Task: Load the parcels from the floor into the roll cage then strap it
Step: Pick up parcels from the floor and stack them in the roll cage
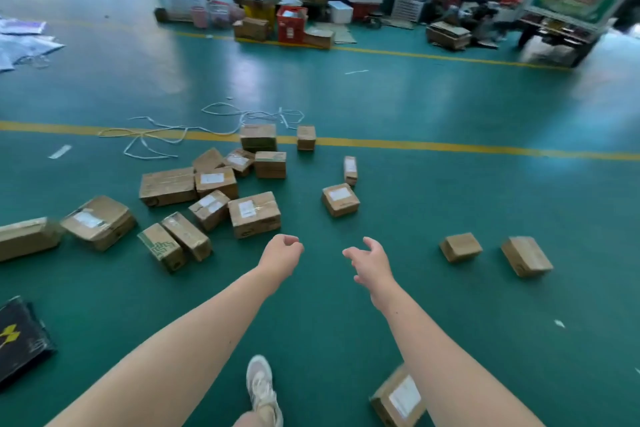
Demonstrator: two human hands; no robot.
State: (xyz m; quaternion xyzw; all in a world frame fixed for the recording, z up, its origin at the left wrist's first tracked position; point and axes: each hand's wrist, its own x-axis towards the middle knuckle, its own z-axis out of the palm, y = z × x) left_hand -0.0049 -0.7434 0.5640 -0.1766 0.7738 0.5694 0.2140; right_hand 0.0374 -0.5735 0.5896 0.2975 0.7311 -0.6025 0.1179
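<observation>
Nearest of all is a white trainer (pixel 261 388) mid-step on the green floor (pixel 346 322), with a labelled cardboard parcel (pixel 398 399) lying tilted just beside it, partly hidden under the right forearm. Both bare arms reach forward over the floor. The left hand (pixel 282 251) has its fingers loosely curled round nothing. The right hand (pixel 372 262) is spread, thumb and fingers apart, also holding nothing.

Ahead of the left hand sits a squat taped box with a white label (pixel 254 214), the front edge of a scattered heap of parcels (pixel 194 191) that runs off to the left. A lone labelled carton (pixel 340 199) lies ahead of the right hand, and 2 small plain boxes (pixel 460 247) (pixel 526 256) sit well apart to the right. Loose white strapping (pixel 221 118) trails across the yellow floor line (pixel 450 146) behind the heap. No roll cage can be made out in this view.

By the look of them the parcels are small, stiff corrugated cartons, probably light, though what is inside is unknown. Several are dented at the corners, so the walls may give under a pinch. Tape and labels look slick. I would take each by 2 opposite sides, low down, palms flat on bare cardboard.
</observation>
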